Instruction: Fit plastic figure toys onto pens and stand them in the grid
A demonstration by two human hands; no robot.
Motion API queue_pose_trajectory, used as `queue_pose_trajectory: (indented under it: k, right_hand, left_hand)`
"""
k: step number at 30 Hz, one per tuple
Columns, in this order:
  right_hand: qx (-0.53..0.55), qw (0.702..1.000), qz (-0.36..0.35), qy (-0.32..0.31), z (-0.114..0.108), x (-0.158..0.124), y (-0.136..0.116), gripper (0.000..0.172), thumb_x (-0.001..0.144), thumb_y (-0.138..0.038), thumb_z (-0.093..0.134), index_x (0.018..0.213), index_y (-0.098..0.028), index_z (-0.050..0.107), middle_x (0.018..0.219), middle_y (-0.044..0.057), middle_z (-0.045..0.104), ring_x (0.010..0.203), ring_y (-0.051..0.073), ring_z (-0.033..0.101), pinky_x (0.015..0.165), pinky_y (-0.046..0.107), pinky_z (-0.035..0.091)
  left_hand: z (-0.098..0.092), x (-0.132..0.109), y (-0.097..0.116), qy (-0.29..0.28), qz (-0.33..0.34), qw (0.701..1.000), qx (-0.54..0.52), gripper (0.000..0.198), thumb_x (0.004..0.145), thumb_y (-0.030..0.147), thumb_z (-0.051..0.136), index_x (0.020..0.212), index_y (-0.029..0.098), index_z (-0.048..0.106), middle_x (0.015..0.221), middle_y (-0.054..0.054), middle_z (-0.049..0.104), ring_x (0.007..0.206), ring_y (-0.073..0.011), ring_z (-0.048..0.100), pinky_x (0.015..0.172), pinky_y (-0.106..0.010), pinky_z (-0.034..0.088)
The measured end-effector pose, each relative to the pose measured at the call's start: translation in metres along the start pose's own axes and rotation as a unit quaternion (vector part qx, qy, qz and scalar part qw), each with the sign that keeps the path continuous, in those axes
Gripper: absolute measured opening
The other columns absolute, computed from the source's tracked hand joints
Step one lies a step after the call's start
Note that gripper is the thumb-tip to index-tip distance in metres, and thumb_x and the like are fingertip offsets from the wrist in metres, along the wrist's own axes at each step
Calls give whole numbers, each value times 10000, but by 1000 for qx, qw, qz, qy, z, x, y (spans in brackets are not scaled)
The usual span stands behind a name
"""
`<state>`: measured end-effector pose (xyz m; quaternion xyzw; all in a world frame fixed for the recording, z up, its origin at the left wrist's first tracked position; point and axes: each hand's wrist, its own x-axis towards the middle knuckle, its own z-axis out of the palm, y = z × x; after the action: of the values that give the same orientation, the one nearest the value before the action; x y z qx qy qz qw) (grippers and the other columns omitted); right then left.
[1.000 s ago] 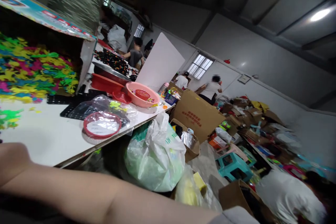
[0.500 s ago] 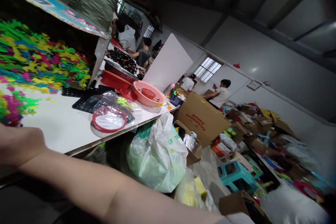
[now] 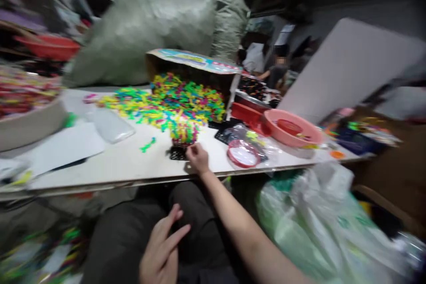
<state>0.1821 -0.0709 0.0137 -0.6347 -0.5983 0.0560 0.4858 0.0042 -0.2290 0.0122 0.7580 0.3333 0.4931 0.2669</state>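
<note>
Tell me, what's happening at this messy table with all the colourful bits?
A person sits at a white table. Their right hand rests on a small black grid board loaded with bright plastic pieces, beside a big pile of the same pieces spilling from a tipped cardboard box. Their left hand lies open on their lap, holding nothing. A pink basin stands further right, and other people work in the background.

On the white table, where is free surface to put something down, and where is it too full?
The table is bare along its near edge, between the white sheet and the right hand. It is crowded behind, around the coloured pieces, and right, around the pink basin and red-rimmed lid.
</note>
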Motion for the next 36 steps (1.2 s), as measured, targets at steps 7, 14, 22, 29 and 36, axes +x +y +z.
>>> queue_pose_trajectory:
  k: [7, 14, 22, 29, 36]
  right_hand:
    - [25, 999, -29, 25, 2, 1, 3, 199, 787, -345, 436, 753, -184, 547, 601, -4, 562, 524, 115, 509, 538, 213, 376]
    - [-5, 993, -38, 112, 3, 1, 6, 163, 767, -314, 468, 826, -187, 551, 588, -12, 579, 507, 122, 535, 514, 216, 378]
    - [48, 976, -134, 164, -10, -2, 10, 213, 680, -178, 444, 879, -180, 519, 728, 31, 563, 645, 164, 519, 640, 304, 431]
    - [283, 950, 35, 132, -24, -55, -36, 151, 750, -190, 419, 773, -197, 568, 900, 52, 494, 881, 189, 486, 691, 309, 408]
    - [504, 842, 186, -42, -44, -85, -85, 245, 821, -403, 448, 753, -198, 564, 702, -10, 525, 544, 86, 468, 558, 227, 406]
  left_hand:
    - [-34, 29, -55, -24, -49, 981, 187, 347, 810, 120, 350, 987, 268, 608, 1226, -27, 513, 1088, -199, 480, 892, -405, 399]
    - [-42, 144, -123, 25, -92, 939, 329, 338, 776, 111, 397, 1039, 217, 582, 1215, -35, 519, 1110, -220, 425, 942, -400, 327]
    - [-30, 163, -140, -20, -194, 882, 428, 391, 765, 121, 418, 1136, 182, 527, 991, -110, 573, 961, -262, 488, 832, -387, 376]
    - [-25, 88, -87, 74, -185, 966, 165, 190, 788, 222, 483, 933, 161, 589, 910, -68, 594, 897, -185, 535, 818, -305, 414]
    - [-19, 39, 0, 94, -221, 969, 54, 97, 775, 254, 522, 776, 167, 566, 780, -25, 561, 767, -135, 522, 727, -241, 413]
